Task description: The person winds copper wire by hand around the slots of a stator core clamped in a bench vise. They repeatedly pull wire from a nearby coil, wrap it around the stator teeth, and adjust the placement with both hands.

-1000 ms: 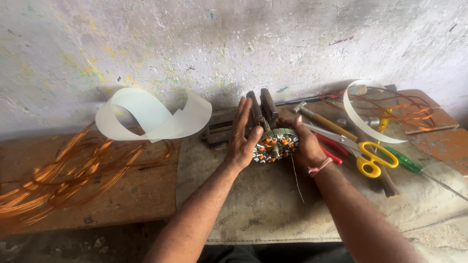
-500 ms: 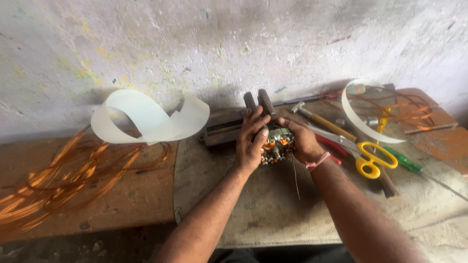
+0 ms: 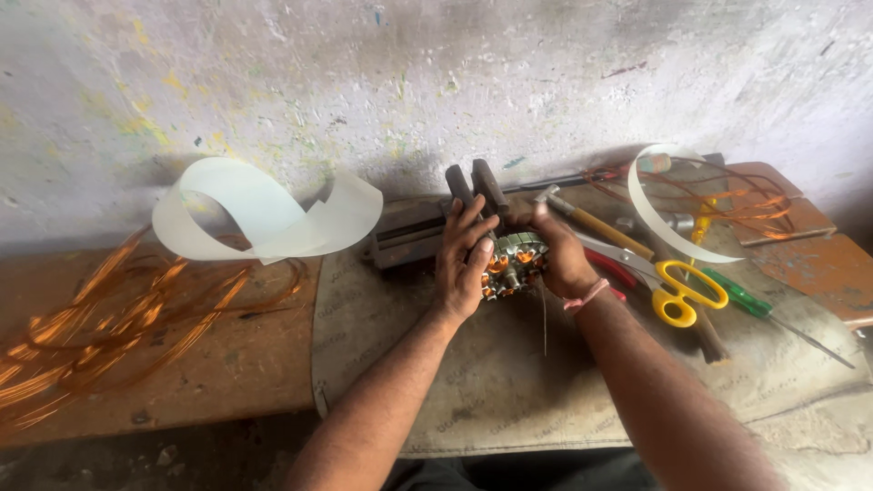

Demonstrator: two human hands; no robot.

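I have the stator point(image 3: 515, 264) clasped between both hands in the middle of the table point(image 3: 509, 382), right in front of the vise point(image 3: 455, 214), so it cannot roll while I work on its copper coils. My left hand point(image 3: 462, 264) wraps its near side, fingers curled in a firm grip; my right hand point(image 3: 559, 259) closes over the far side the same way. A thin wire point(image 3: 544, 318) hangs from it toward me. The scissors point(image 3: 677, 286), hammer point(image 3: 591, 218) and screwdriver point(image 3: 737, 295) lie just to the right, within easy reach. Loose copper wire point(image 3: 100, 318) sprawls on the left, well apart, beside a curl of white sheet point(image 3: 264, 214).
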